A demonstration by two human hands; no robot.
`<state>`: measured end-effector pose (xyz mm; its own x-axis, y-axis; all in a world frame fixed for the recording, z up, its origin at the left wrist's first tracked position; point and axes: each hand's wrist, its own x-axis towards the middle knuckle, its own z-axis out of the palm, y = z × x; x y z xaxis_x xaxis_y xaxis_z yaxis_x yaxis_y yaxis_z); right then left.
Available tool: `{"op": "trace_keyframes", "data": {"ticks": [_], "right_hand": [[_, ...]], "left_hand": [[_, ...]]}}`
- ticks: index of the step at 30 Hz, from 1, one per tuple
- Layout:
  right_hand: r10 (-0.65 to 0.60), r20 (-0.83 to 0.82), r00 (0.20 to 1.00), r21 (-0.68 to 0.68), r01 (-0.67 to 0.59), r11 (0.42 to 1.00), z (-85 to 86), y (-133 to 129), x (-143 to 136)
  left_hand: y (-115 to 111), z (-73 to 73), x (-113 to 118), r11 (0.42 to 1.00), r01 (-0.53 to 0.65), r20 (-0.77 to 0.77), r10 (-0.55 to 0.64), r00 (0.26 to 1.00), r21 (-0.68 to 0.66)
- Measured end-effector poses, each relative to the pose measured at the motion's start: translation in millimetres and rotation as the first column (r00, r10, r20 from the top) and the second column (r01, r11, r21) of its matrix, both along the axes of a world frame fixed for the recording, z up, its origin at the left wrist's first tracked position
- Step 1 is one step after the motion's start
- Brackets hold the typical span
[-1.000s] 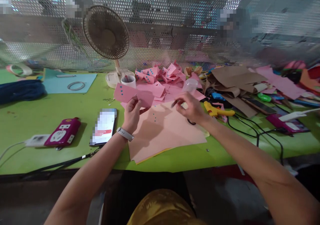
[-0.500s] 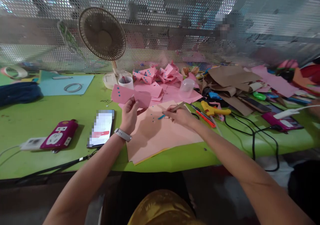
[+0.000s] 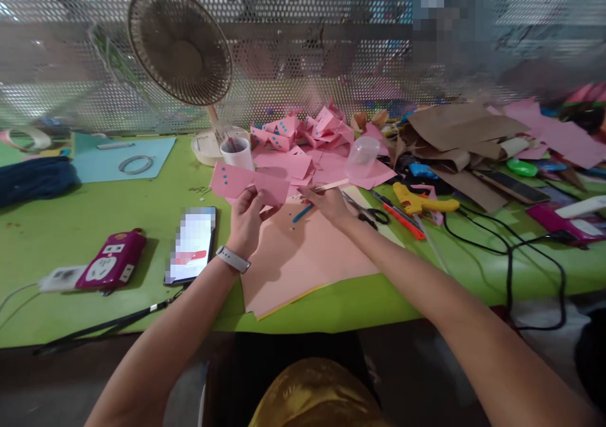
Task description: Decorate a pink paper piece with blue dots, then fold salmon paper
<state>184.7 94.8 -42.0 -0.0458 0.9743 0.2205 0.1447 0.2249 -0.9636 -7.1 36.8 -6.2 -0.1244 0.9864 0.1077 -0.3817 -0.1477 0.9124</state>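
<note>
My left hand [image 3: 247,218] is closed on the edge of a pink paper card [image 3: 237,182] with several blue dots near its left end. In my right hand [image 3: 329,203], a thin, pale, flat wooden stick [image 3: 334,185] is pinched and points up to the right. Just below those fingers lies a narrow blue strip [image 3: 302,213], and tiny blue bits are near it. Both hands are over a large peach paper sheet [image 3: 284,269]. Scissors [image 3: 372,214] rest right of my right hand.
A pink paper pile [image 3: 326,127], white cup [image 3: 238,155] and clear plastic cup [image 3: 364,156] stand behind. To the right are a cutter knife [image 3: 402,215], yellow glue gun [image 3: 421,201] and cables. A phone [image 3: 192,244], purple power block [image 3: 112,259] and fan [image 3: 182,48] are left.
My right hand has moved away from me and to the left, toward the card, with the stick. The scissors show more fully now. My left hand still holds the card almost in place.
</note>
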Motion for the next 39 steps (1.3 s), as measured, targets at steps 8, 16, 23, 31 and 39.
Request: {"op": "trace_keyframes", "data": {"ticks": [8, 16, 23, 31, 39], "right_hand": [[-0.092, 0.039, 0.995, 0.058, 0.09, 0.994, -5.2, 10, -7], [-0.105, 0.173, 0.979, 0.123, 0.084, 0.989, -6.4, 2, -12], [-0.092, 0.191, 0.977, 0.133, 0.067, 0.989, -2.7, 0, -12], [-0.067, 0.24, 0.968, 0.185, 0.022, 0.983, -5.3, 0, -10], [-0.065, 0.287, 0.956, 0.219, 0.001, 0.976, -6.5, -1, -9]], "left_hand": [[1, 0.0, 1, 0.997, -0.007, 0.005, 0.008, 1.0, -0.078], [0, -0.3, 1, 0.996, 0.003, -0.014, -0.004, 1.0, -0.084], [3, -6.0, -1, 0.998, 0.004, -0.044, -0.006, 0.999, -0.057], [2, -5.7, -1, 0.999, 0.006, -0.042, -0.008, 0.999, -0.05], [2, -5.8, -2, 0.999, 0.014, -0.034, -0.015, 0.999, -0.047]]}}
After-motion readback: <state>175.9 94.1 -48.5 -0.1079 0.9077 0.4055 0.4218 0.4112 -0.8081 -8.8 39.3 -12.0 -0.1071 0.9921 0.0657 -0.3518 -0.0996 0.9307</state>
